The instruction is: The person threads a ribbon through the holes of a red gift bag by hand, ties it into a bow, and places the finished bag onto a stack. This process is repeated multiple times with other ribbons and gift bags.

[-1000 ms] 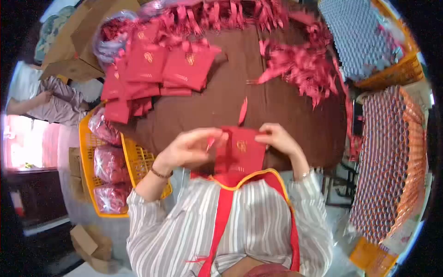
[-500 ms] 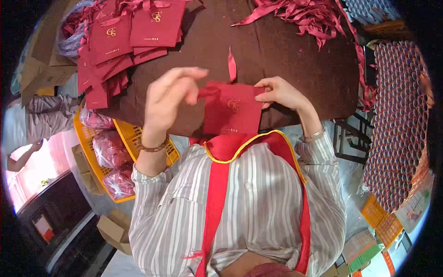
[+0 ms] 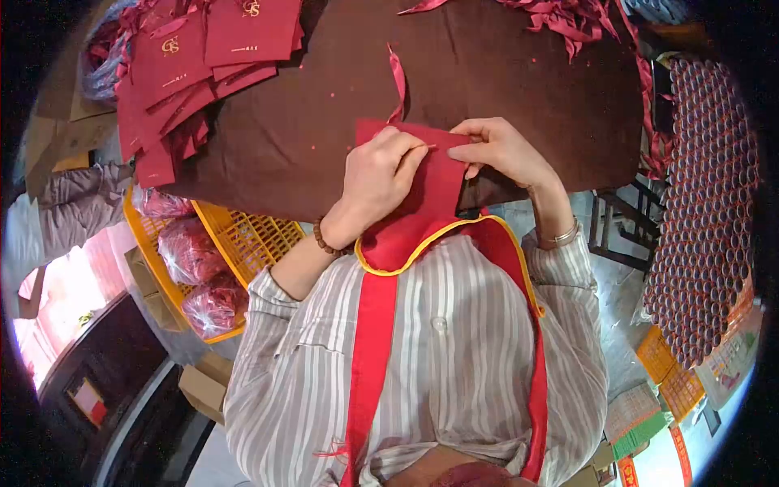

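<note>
A red paper gift bag (image 3: 438, 183) lies at the table's near edge, against the front of my red apron (image 3: 398, 243). My right hand (image 3: 507, 154) grips the bag's upper right edge between thumb and fingers. Over the bag's upper left part, my left hand (image 3: 381, 174) is closed in a pinch near the top edge; a thin, light sliver shows at its fingertips, too small to name. The left hand hides much of the bag's front. Just beyond the bag, a loose red ribbon (image 3: 398, 85) lies on the brown tablecloth (image 3: 324, 105).
Stacked red bags (image 3: 174, 61) with gold lettering lie at the far left. A heap of red ribbons (image 3: 564, 20) is at the far right. Yellow crates (image 3: 243, 243) with plastic-wrapped red bundles (image 3: 191, 252) stand left, below table height. A rack of many small round pieces (image 3: 706, 203) stands right.
My left hand has come right and down from beside the bag onto its top part, closing into a pinch. My right hand keeps its hold. The view has shifted slightly.
</note>
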Demonstrator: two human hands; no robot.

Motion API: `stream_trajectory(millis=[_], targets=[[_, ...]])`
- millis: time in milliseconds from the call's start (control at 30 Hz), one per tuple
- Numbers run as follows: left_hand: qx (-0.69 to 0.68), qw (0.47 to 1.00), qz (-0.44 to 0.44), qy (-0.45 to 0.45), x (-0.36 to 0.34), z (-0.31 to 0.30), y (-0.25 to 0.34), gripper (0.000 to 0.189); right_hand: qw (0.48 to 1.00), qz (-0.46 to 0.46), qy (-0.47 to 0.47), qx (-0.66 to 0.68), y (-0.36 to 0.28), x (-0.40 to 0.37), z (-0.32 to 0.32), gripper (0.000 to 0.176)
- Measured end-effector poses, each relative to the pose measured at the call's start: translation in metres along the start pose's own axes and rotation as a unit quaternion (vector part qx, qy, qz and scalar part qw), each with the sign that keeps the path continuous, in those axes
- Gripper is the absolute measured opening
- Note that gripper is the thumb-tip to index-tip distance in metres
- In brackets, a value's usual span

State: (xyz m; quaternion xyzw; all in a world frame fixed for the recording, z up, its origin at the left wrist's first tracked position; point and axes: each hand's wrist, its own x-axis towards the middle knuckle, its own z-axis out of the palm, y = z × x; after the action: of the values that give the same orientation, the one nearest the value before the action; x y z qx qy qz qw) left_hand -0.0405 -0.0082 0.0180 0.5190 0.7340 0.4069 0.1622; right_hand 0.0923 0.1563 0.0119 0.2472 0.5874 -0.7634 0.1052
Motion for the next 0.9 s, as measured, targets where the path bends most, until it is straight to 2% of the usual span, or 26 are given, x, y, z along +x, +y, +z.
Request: stream_trajectory(millis=[300, 500, 700, 800, 900], targets=[[0.152, 0.985, 0.071, 0.042, 0.005, 0.01, 0.001, 0.011, 0.997, -0.016, 0.016, -0.067, -0.008, 0.002, 0.009, 0.025], [0.117, 0.992, 0.049, 0.0, 0.009, 0.006, 0.001, 0.011, 0.998, 0.002, -0.011, -0.069, -0.012, 0.005, 0.008, 0.025], [0.039, 0.998, -0.002, 0.04, 0.014, -0.001, -0.007, 0.011, 0.997, 0.025, -0.05, 0.058, -0.005, 0.004, -0.002, 0.022], [0.008, 0.999, -0.036, -0.003, 0.018, 0.001, -0.016, 0.012, 0.994, 0.04, -0.049, 0.087, -0.001, 0.007, -0.005, 0.022], [-0.02, 0.997, -0.058, -0.053, 0.023, -0.001, -0.024, 0.012, 0.998, 0.02, -0.026, 0.059, -0.001, 0.007, -0.005, 0.025]])
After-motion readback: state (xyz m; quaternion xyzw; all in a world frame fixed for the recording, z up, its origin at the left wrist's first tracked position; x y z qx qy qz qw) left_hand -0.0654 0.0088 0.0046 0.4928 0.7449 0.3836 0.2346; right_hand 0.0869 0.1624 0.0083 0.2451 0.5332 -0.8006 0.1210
